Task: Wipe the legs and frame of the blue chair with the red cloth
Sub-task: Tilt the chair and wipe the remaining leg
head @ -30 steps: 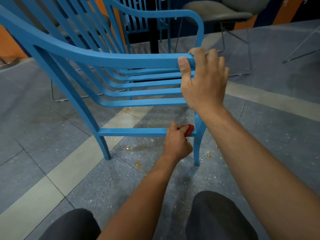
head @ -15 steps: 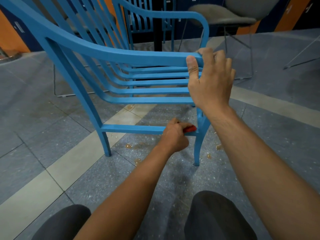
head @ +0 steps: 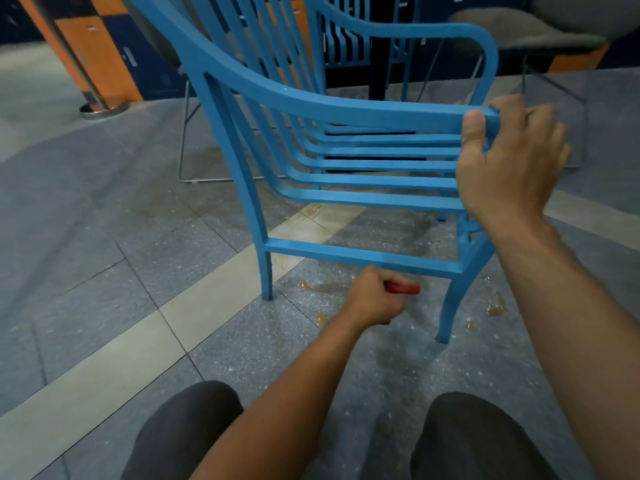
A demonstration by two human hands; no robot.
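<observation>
The blue chair [head: 346, 112] stands on the tiled floor in front of me, seen from its side. My right hand [head: 509, 164] grips the front end of its near armrest. My left hand [head: 372, 299] is low down, closed around the red cloth [head: 405, 289], just under the lower side rail [head: 363, 256] between the two near legs. Only a small strip of the cloth shows past my fingers. The front near leg [head: 453, 303] stands just right of the cloth.
My two knees in dark trousers [head: 187, 434] fill the bottom edge. Brownish wet spots [head: 495, 308] lie on the grey floor around the chair legs. Another blue chair [head: 346, 39] and grey metal-legged chairs [head: 530, 32] stand behind.
My left hand with the red cloth has slid left along the lower rail, away from the front leg, and now sits slightly below it. The right hand keeps its grip on the armrest.
</observation>
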